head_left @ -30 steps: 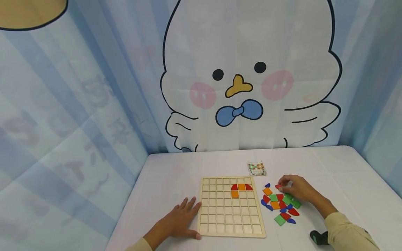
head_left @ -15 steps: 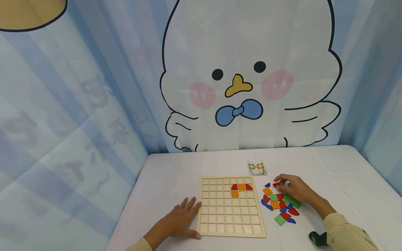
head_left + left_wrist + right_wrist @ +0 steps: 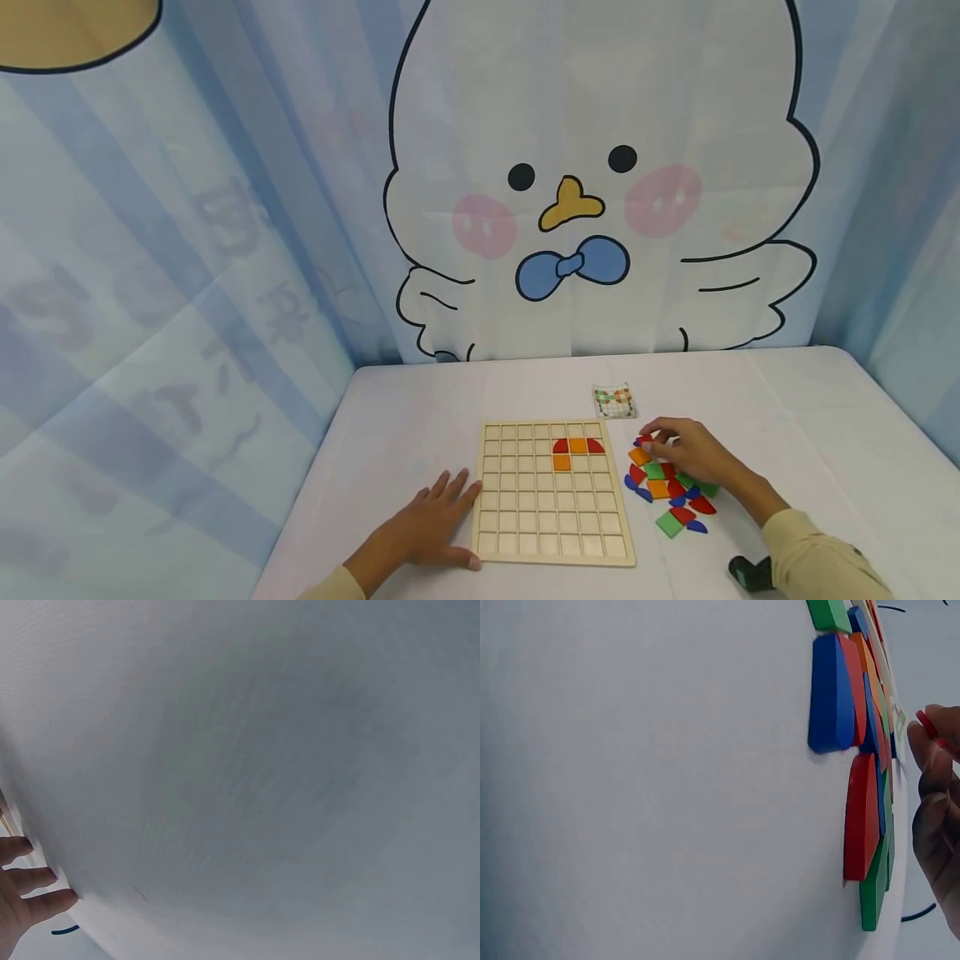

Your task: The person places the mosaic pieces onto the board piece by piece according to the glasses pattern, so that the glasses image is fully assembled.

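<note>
My right hand (image 3: pixel 686 451) pinches a red quarter-round tile (image 3: pixel 645 439) above the far end of the loose tile pile. In the right wrist view, the red tile (image 3: pixel 928 724) shows as a thin edge between thumb and finger. My left hand (image 3: pixel 435 522) lies with fingers spread on the table, its fingertips touching the left edge of a wooden grid board (image 3: pixel 517 500). Near the board's upper right, two red tiles flank an orange square (image 3: pixel 577 446), and a second orange square (image 3: pixel 562 462) sits one row below. The left wrist view catches only some fingers (image 3: pixel 30 881).
Right of the board lie several loose green, red, orange and blue tiles, such as a green square (image 3: pixel 669 524). A small patterned card (image 3: pixel 614 402) is behind the board. A black device (image 3: pixel 750 573) is at my right forearm. A curtain with a cartoon bird (image 3: pixel 570 317) hangs beyond the table.
My right hand, with the red tile in its fingers, has moved left along the pile toward the board. The left hand and the tiles on the board stay put.
</note>
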Motion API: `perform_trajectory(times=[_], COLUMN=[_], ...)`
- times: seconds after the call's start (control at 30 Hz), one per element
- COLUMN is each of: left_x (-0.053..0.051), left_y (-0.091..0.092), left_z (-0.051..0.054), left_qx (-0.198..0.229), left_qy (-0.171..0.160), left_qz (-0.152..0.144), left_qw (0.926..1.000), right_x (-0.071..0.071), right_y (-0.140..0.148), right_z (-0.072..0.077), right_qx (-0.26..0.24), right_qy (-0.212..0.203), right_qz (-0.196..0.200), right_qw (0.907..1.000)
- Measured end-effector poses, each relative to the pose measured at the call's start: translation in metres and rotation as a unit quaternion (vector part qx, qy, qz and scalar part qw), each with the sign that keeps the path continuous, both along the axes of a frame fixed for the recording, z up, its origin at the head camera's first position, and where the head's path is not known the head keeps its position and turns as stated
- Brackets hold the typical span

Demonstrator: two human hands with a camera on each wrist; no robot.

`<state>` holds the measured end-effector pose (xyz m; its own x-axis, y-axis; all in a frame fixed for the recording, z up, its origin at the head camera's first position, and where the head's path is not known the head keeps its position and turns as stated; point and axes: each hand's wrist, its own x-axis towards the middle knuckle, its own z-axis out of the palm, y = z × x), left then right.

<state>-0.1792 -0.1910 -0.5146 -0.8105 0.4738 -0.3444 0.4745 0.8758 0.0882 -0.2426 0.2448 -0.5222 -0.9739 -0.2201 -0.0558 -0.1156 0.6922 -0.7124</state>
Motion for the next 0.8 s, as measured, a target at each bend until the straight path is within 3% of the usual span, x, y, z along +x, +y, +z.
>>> perform_trajectory(times=[0.4, 0.67, 0.8], left_x=[-0.002, -0.002, -0.003], left_y=[0.000, 0.000, -0.001], left_z=[-0.001, -0.001, -0.003], left_qx=[-0.003, -0.001, 0.000], left_qy=[-0.005, -0.005, -0.005], left_qz=[0.002, 0.000, 0.000], left_qw=[1.0000, 1.0000, 1.0000], right_x=[0.002, 0.002, 0.005], right_y=[-0.024, -0.032, -0.039], right_z=[0.004, 0.003, 0.004], right_qx=[-0.052, -0.112, -0.116], right_qy=[-0.028, -0.066, -0.064], right_qz=[0.015, 0.071, 0.100], right_qw=[0.9981, 0.9890, 0.9861])
